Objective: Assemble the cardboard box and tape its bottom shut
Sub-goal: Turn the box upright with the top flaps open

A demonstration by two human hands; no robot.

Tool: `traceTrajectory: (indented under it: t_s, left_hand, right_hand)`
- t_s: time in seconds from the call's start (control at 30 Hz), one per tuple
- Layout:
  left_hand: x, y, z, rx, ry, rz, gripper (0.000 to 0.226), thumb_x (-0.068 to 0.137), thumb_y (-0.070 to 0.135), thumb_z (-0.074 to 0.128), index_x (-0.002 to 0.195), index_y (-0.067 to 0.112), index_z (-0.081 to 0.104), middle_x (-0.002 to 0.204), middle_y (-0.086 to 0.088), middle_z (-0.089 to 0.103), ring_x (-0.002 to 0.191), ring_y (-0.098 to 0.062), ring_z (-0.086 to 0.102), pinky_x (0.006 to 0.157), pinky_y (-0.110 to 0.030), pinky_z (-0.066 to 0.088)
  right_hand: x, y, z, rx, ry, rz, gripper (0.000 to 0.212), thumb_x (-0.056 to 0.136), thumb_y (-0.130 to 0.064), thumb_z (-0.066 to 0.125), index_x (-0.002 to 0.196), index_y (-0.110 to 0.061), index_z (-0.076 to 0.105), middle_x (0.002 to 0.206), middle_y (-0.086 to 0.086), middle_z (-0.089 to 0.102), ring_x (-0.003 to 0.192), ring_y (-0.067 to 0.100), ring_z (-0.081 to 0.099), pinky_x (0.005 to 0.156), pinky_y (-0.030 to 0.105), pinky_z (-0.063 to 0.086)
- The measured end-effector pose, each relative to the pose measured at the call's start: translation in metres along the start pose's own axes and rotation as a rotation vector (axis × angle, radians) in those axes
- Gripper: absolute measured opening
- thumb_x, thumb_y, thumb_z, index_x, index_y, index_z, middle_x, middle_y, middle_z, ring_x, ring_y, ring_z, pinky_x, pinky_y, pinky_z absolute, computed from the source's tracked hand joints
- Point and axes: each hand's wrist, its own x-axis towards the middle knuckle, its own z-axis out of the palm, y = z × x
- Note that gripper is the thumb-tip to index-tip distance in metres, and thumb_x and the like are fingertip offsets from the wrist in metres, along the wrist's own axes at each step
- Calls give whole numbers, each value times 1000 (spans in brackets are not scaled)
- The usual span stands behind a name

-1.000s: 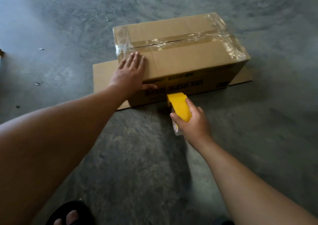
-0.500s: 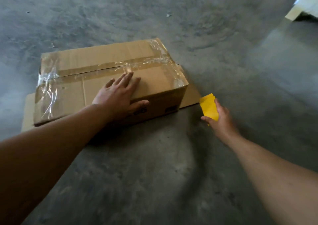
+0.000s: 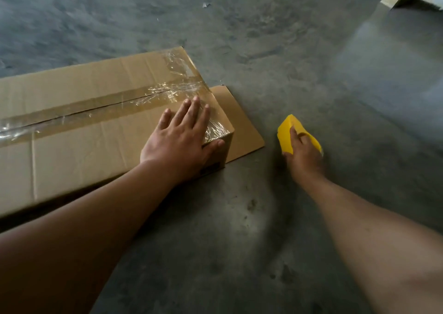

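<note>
Now press the left hand [image 3: 182,143], flat with spread fingers, over the tape [image 3: 100,109] on the box [image 3: 79,150]; right hand [image 3: 303,154] clamps the dispenser [image 3: 287,133] aside.

- The left hand [image 3: 184,143] is laid flat, palm down, with the fingers [image 3: 191,112] spread and pointing away from the person; the thumb [image 3: 213,145] is hooked over an edge.
- The left forearm is stretched out from the lower left, bare.
- The right hand [image 3: 303,155] is curled closed around a yellow tool [image 3: 286,133], with the knuckles turned upward.
- The right forearm is extended from the lower right, bare, with the wrist held low near the floor.
- The two hands are held apart.
</note>
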Motion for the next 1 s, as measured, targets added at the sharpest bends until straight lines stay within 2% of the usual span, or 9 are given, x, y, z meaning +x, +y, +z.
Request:
traceTrajectory:
  t_s: [0.17, 0.23, 0.37, 0.5, 0.57, 0.63, 0.73, 0.87, 1.0]
  left_hand:
    - [-1, 0, -1, 13, -2, -1, 81, 95, 72, 8, 158, 23, -7, 164, -1, -16, 150, -17, -18, 123, -45, -1]
    - [-1, 1, -3, 12, -15, -5, 81, 95, 71, 8, 158, 23, -8, 164, -1, -16, 150, -17, -18, 123, -45, -2]
    - [-2, 0, -5, -10, -43, 16, 85, 93, 75, 12, 158, 23, -8, 164, 0, -17, 149, -17, -20, 122, -45, -5]
    - [-2, -15, -32, -206, -142, 18, 82, 94, 72, 27, 158, 23, 13, 167, 0, -2, 152, -16, -7, 119, -38, -2]
    - [-9, -36, -52, -265, -97, -58, 75, 96, 67, 32, 156, 24, 22, 166, 2, 6, 152, -15, 1, 118, -34, 1]
    - [-26, -70, -63, -176, 39, -125, 72, 96, 66, 31, 155, 25, 26, 166, 2, 12, 152, -13, 5, 118, -32, -2]
    - [-64, -144, -65, -78, 141, -347, 76, 93, 71, 31, 154, 27, 27, 166, 0, 12, 152, -16, 6, 123, -44, 5]
    - [-131, -224, -63, -107, 27, -740, 84, 84, 83, 27, 155, 41, 11, 167, 2, -3, 153, -24, -4, 118, -59, 8]
    - [-196, -260, -50, -324, -118, -851, 94, 70, 91, 25, 152, 52, 1, 167, 1, 0, 148, -35, 23, 117, -52, 26]
  right_hand:
    - [3, 2, 14, 28, -22, 9, 76, 84, -17, 65, 150, -19, 27, 130, 19, 45, 107, 42, 51, 87, 46, 47]
    - [-2, 3, 17, -11, -33, 22, 78, 82, -21, 67, 149, -22, 28, 128, 18, 45, 111, 41, 48, 95, 49, 40]
    - [-3, -22, -1, -9, 149, -4, 65, 81, -36, 65, 140, -19, 45, 125, 22, 46, 109, 42, 45, 96, 52, 32]
    - [22, -100, -55, 362, 33, -182, 58, 90, -50, 45, 134, -14, 54, 128, 18, 59, 116, 36, 54, 92, 36, 41]
    - [37, -140, -80, 472, -81, -233, 52, 93, -51, 47, 136, -23, 52, 132, 6, 59, 119, 26, 55, 91, 28, 39]
    - [48, -173, -95, 540, -143, -282, 63, 88, -62, 46, 140, -27, 45, 135, 2, 57, 118, 20, 55, 95, 29, 39]
    - [51, -208, -101, 487, -266, -287, 84, 77, -77, 43, 148, -36, 26, 148, 2, 42, 131, 24, 45, 101, 35, 34]
    - [29, -224, -85, 453, -405, -272, 93, 73, -73, 54, 150, -43, 10, 157, -6, 22, 141, 21, 27, 110, 35, 25]
    - [-3, -236, -78, 440, -399, -276, 96, 73, -74, 54, 150, -42, 6, 157, -6, 24, 140, 21, 29, 108, 37, 28]
